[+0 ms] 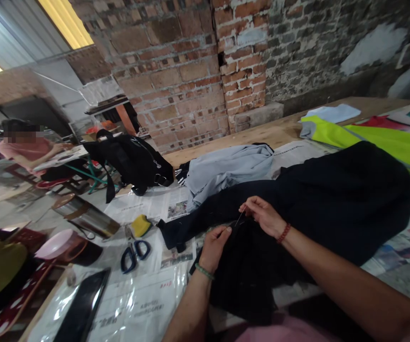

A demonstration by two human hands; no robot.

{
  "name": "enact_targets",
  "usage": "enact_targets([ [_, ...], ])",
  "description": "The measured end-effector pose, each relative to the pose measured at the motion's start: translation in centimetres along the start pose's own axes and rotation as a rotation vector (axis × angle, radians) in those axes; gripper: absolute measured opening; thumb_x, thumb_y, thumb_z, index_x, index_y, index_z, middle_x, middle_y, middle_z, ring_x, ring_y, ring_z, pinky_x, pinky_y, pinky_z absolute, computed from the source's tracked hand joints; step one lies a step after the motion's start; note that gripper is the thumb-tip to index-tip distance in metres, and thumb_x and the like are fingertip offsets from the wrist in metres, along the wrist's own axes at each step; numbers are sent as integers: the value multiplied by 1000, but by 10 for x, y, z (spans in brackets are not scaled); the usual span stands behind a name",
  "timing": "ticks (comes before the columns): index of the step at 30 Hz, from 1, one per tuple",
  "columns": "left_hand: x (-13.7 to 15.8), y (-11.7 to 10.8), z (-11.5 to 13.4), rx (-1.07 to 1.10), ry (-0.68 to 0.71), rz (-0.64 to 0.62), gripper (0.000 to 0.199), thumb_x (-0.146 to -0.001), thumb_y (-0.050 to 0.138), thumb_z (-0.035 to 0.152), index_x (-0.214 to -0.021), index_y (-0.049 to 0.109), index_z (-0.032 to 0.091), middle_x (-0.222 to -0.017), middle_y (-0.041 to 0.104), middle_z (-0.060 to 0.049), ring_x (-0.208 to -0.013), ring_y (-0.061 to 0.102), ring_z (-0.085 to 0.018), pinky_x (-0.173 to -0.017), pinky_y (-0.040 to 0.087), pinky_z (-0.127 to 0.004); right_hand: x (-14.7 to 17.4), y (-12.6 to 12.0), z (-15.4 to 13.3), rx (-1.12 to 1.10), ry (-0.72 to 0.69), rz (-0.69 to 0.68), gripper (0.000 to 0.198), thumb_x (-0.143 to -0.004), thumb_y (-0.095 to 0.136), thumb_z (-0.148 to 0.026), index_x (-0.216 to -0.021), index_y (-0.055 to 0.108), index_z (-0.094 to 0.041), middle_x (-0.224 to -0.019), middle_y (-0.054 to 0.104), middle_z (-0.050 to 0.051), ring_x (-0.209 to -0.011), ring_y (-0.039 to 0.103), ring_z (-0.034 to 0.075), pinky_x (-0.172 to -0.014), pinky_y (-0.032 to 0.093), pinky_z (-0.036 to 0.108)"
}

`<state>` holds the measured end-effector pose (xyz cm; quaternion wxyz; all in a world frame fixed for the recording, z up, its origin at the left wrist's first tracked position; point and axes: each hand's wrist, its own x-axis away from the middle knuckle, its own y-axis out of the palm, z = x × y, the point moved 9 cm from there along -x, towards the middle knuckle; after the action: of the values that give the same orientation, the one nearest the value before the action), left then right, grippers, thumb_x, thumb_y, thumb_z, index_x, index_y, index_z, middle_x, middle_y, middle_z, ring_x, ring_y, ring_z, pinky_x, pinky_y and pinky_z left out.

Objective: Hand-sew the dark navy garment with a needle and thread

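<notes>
Pinching a thin strand (240, 217) narrowly between right hand (262, 216) and, seemingly, left hand (215, 243) – thread or needle, cannot tell – over black cloth (240, 270). Apparently mid-handling; probably calling next for a steady, fine grip. Farther left – scissors (142, 249) near a yellow sponge (141, 225).

Objects about the metal flask (89, 217): black bag (134, 161), behind and right; pink-topped cup (66, 243), just in front; flat black object (81, 306), farther in front; seated co-worker (20, 153), behind and left; brick wall (169, 76), beyond.
</notes>
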<state>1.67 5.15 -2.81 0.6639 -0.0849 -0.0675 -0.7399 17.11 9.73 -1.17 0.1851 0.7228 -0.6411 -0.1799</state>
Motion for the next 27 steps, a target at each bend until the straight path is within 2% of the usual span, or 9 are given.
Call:
enact_targets([
  [3, 1, -4, 2, 63, -6, 5, 24, -61, 67, 37, -66, 62, 14, -53, 54, 5, -47, 45, -7, -47, 34, -18, -8, 5, -15, -72, -2, -44, 17, -74, 57, -34, -77, 50, -19, -69, 63, -1, -51, 55, 8, -47, 37, 19],
  [7, 3, -4, -2, 138, -84, -31, 26, -53, 73, 30, -71, 64, 14, -58, 61, 3, -50, 52, -9, -51, 40, -20, -26, 12, -35, -160, 120, -72, 7, -77, 54, -22, -79, 50, -18, -59, 60, -3, -41, 52, 7, -36, 35, 17],
  [9, 4, -4, -2, 166, -106, -49, 27, -52, 74, 28, -73, 64, 14, -60, 62, 2, -51, 54, -10, -53, 41, -21, -36, 12, -44, -196, 206, -41, 3, -78, 50, -13, -77, 51, -16, -57, 60, -2, -46, 57, 8, -39, 41, 17],
  [11, 5, -6, -1, 188, -108, -48, 25, -52, 74, 26, -72, 63, 14, -60, 63, 2, -52, 55, -10, -53, 42, -21, -46, 10, -54, -247, 246, -7, 11, -80, 46, -7, -76, 51, -15, -59, 62, -1, -53, 61, 9, -45, 47, 18],
  [15, 4, -10, 1, 243, -93, -18, 20, -54, 73, 23, -70, 64, 16, -61, 64, 3, -54, 56, -9, -56, 43, -19, -64, 1, -75, -398, 158, 72, 18, -82, 40, -4, -75, 52, -15, -59, 64, -1, -59, 63, 9, -54, 52, 19],
  [20, 3, -12, 1, 290, -89, -12, 17, -54, 72, 22, -68, 64, 17, -61, 64, 3, -54, 57, -10, -58, 44, -20, -70, -7, -79, -484, 89, 134, 17, -82, 40, -5, -74, 51, -15, -59, 64, -1, -61, 63, 9, -58, 53, 20],
  [23, 3, -14, 0, 309, -94, 10, 17, -55, 72, 21, -68, 64, 17, -62, 65, 2, -56, 58, -10, -58, 44, -20, -61, 2, -77, -410, 77, 65, 11, -81, 44, -9, -76, 50, -17, -62, 64, -1, -59, 63, 10, -55, 52, 21],
  [25, 3, -17, 0, 321, -87, 34, 18, -54, 73, 21, -68, 64, 16, -62, 64, 1, -55, 58, -11, -56, 44, -20, -46, 16, -77, -308, 39, -43, 4, -80, 49, -15, -79, 50, -19, -65, 64, -2, -54, 61, 10, -49, 50, 22],
  [27, 3, -20, 1, 321, -69, 64, 19, -53, 73, 22, -68, 64, 15, -60, 64, 1, -53, 57, -10, -54, 43, -20, -25, 31, -72, -181, 1, -156, 8, -77, 54, -22, -83, 50, -21, -66, 62, -3, -47, 57, 10, -43, 47, 22],
])
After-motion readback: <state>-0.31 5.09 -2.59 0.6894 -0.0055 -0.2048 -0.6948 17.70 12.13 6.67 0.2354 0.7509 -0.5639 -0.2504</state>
